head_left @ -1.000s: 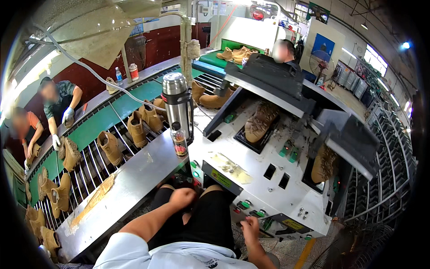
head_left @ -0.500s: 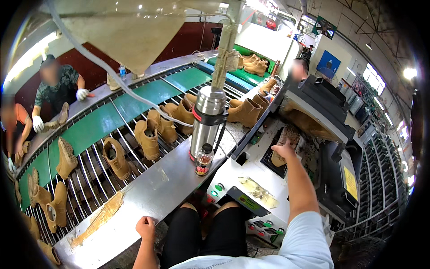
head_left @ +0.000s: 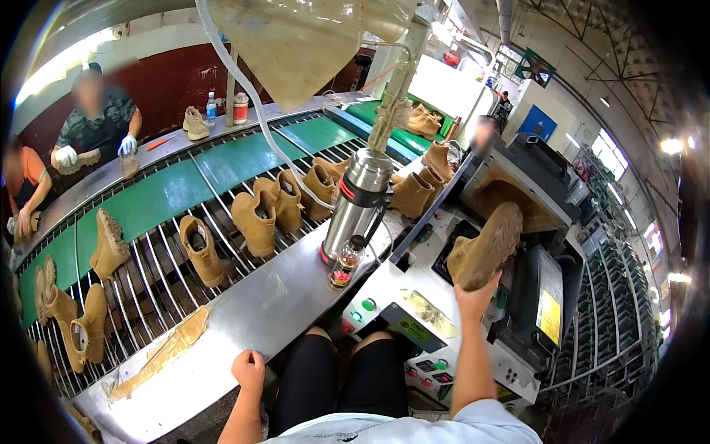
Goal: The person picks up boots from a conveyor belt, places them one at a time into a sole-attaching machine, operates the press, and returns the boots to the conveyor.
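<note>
My right hand (head_left: pixel 477 297) grips a tan boot (head_left: pixel 466 255) by one end and holds it raised over the white machine (head_left: pixel 403 285). The boot is tilted, with its dirty patterned sole turned toward the right. Behind it the dark hinged lid (head_left: pixel 529 174) of the machine stands up. My left hand (head_left: pixel 249 370) is curled into a fist beside the near edge of the metal ledge (head_left: pixel 244 311), with nothing visible in it. On that ledge stand a steel thermos (head_left: pixel 360 200) and a small glass bottle (head_left: pixel 347 265).
Several tan boots (head_left: pixel 255 222) sit on the roller conveyor (head_left: pixel 159 251) with its green belt (head_left: pixel 200 181). Two people work across it at the far left; one (head_left: pixel 96 118) wears gloves. A pale tube (head_left: pixel 259 111) hangs overhead. Dark racks (head_left: pixel 614 296) stand at the right.
My right hand has lifted the boot up from the machine's bed, and its sole now shows. My left hand stays in a fist near the ledge. The view has shifted slightly.
</note>
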### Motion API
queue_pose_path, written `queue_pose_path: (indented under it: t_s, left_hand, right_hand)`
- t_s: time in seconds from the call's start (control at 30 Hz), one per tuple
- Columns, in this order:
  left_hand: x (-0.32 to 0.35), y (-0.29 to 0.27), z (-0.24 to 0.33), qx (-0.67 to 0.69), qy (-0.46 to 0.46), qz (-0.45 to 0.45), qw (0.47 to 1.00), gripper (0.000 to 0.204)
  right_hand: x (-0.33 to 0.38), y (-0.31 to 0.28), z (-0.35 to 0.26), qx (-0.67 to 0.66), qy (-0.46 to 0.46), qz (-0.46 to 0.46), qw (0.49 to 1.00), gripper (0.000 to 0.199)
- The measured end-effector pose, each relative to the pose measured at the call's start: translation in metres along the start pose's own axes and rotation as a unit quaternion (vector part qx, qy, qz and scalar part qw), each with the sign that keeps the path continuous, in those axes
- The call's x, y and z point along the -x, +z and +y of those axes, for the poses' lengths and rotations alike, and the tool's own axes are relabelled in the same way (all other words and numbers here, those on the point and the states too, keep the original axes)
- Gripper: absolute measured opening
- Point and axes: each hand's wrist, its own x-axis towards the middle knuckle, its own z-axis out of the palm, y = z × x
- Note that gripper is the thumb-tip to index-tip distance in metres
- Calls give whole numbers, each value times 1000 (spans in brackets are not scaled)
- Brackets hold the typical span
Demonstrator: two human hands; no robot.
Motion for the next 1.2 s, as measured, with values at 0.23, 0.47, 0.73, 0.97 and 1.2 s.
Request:
queue_pose_path:
  t_s: [0.23,0.47,0.73,0.97,1.2]
  left_hand:
    - [-13,15,18,196,-88,-226,950,23]
    - [-46,-40,141,686,-79,-381,615,70]
    - [-36,-111,49,831,-175,-138,510,76]
    - [-68,-148,-7,760,-219,68,609,66]
    - [-213,-99,-47,297,-150,209,920,54]
  right_hand:
    - [90,6,5,-26,-29,-90,995,75]
    - [182,-45,-158,-182,-190,-478,838,67]
    - [247,-48,-272,-226,-307,-623,683,68]
    - [289,-1,-156,-204,-198,-661,694,41]
    - [270,10,-81,-146,-13,-625,766,22]
